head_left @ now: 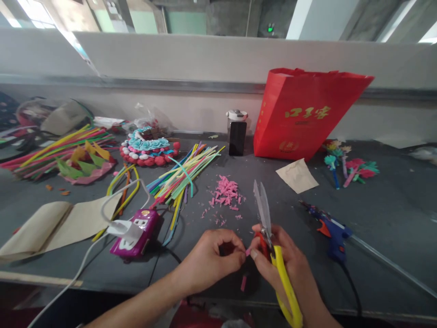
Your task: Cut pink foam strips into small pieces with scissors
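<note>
My left hand (218, 257) pinches a small pink piece (247, 252) between thumb and forefinger near the table's front edge. Opposite it, my right hand (290, 264) has its thumb and fingertip at the same piece, and scissors (262, 207) with yellow and red handles rest in its palm, blades pointing away and slightly apart. A longer pink strip (243, 283) shows just below my fingers. Beyond the hands lies a loose heap of pink clippings (225, 191), with smaller bits scattered round it. What material the pink pieces are made of is hard to make out.
Left of the heap are colourful pipe cleaners (186, 175), a purple power strip (143, 230) with a white plug, and an open notebook (64, 223). A blue glue gun (332, 232) lies right. Behind stand a red bag (303, 118), a phone (237, 138) and a bottle (236, 115).
</note>
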`<state>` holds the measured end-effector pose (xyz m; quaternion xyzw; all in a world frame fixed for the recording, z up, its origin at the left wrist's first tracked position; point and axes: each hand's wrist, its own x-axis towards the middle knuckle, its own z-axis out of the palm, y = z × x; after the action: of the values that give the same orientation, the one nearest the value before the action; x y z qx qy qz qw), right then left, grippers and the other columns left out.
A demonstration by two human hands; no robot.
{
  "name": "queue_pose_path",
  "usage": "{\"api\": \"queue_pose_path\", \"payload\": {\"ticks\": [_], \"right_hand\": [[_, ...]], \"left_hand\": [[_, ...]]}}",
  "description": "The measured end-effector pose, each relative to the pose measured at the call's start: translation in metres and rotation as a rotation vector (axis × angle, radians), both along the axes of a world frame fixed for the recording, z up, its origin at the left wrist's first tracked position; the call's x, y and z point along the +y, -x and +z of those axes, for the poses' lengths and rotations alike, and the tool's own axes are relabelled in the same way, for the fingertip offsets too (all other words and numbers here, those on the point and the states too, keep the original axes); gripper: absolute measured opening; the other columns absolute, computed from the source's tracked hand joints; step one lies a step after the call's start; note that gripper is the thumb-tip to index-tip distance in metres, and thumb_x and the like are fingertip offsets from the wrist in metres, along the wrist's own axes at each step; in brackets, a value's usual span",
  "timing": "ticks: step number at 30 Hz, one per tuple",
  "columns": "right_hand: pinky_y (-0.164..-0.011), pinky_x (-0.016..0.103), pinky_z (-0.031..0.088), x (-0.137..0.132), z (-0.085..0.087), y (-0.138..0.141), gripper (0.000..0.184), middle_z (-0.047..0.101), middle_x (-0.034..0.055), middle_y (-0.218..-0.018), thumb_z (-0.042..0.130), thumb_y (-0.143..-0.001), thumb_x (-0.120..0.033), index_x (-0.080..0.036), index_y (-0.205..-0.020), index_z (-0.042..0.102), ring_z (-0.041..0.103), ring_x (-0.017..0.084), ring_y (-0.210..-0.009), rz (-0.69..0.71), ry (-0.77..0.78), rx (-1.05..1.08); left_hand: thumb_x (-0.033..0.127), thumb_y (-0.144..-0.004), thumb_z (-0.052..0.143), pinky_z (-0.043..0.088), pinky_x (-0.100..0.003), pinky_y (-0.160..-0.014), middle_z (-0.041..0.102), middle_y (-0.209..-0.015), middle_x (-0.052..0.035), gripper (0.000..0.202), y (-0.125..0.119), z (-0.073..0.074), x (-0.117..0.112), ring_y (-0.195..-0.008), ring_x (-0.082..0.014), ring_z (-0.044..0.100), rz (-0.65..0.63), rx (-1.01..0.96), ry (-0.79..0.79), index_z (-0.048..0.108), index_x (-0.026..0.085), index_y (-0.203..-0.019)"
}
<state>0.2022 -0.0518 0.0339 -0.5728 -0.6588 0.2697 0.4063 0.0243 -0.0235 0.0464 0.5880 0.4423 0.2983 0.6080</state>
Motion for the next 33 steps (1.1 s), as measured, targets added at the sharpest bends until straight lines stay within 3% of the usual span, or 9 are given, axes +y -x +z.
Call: {"api": "queue_pose_path", "payload": {"ticks": [5, 9, 14, 21, 26, 33], "right_hand": [[-0.058, 0.019, 0.055, -0.002, -0.008, 0.001, 0.028, 0.07, -0.0017, -0.08, 0.057, -0.087, -0.035, -0.022, -0.112, 0.054, 0.067, 0.012, -0.06, -0.074, -0.065, -0.072], [-0.07, 0.028, 0.057, -0.003, -0.021, 0.003, 0.032, 0.068, 0.0051, -0.099, 0.058, -0.087, -0.035, -0.023, -0.116, 0.052, 0.069, 0.018, -0.083, -0.024, -0.192, -0.249], [-0.073, 0.036, 0.057, -0.004, -0.027, 0.008, 0.032, 0.065, 0.0061, -0.094, 0.057, -0.087, -0.035, -0.023, -0.116, 0.051, 0.066, 0.023, -0.088, 0.016, -0.244, -0.357], [-0.069, 0.036, 0.057, -0.005, -0.027, 0.01, 0.026, 0.067, 0.0062, -0.09, 0.054, -0.089, -0.035, -0.022, -0.112, 0.052, 0.067, 0.023, -0.083, 0.024, -0.301, -0.406], [-0.069, 0.036, 0.057, -0.008, -0.03, 0.012, 0.025, 0.068, 0.0071, -0.09, 0.053, -0.09, -0.034, -0.021, -0.112, 0.053, 0.068, 0.023, -0.083, 0.004, -0.318, -0.427], [-0.061, 0.036, 0.059, -0.009, -0.022, 0.016, 0.03, 0.07, 0.0069, -0.083, 0.045, -0.095, -0.045, -0.02, -0.11, 0.052, 0.071, 0.024, -0.076, -0.006, -0.378, -0.452]], "left_hand": [[0.024, -0.072, 0.074, 0.039, -0.019, -0.056, 0.065, -0.066, 0.0001, 0.01, 0.003, 0.009, -0.001, -0.058, -0.0086, 0.053, 0.261, -0.332, 0.232, 0.071, 0.016, -0.075], [0.021, -0.071, 0.077, 0.038, -0.017, -0.052, 0.067, -0.065, -0.0001, 0.008, 0.005, 0.018, -0.002, -0.056, -0.0079, 0.056, 0.383, -0.508, 0.28, 0.071, 0.016, -0.074], [0.017, -0.066, 0.081, 0.043, -0.019, -0.058, 0.066, -0.064, 0.0011, 0.012, 0.001, 0.02, -0.003, -0.057, -0.0089, 0.058, 0.449, -0.651, 0.32, 0.07, 0.016, -0.071], [0.022, -0.07, 0.079, 0.043, -0.02, -0.06, 0.064, -0.064, 0.001, 0.012, -0.004, 0.013, -0.006, -0.058, -0.0084, 0.054, 0.462, -0.61, 0.314, 0.07, 0.015, -0.075], [0.019, -0.075, 0.074, 0.044, -0.024, -0.069, 0.065, -0.071, -0.0009, 0.007, -0.008, 0.005, -0.009, -0.065, -0.011, 0.056, 0.45, -0.683, 0.326, 0.069, 0.015, -0.079], [0.02, -0.074, 0.076, 0.044, -0.026, -0.071, 0.064, -0.069, -0.0006, 0.011, -0.01, 0.002, -0.013, -0.066, -0.0128, 0.057, 0.502, -0.77, 0.334, 0.066, 0.016, -0.077]]}}
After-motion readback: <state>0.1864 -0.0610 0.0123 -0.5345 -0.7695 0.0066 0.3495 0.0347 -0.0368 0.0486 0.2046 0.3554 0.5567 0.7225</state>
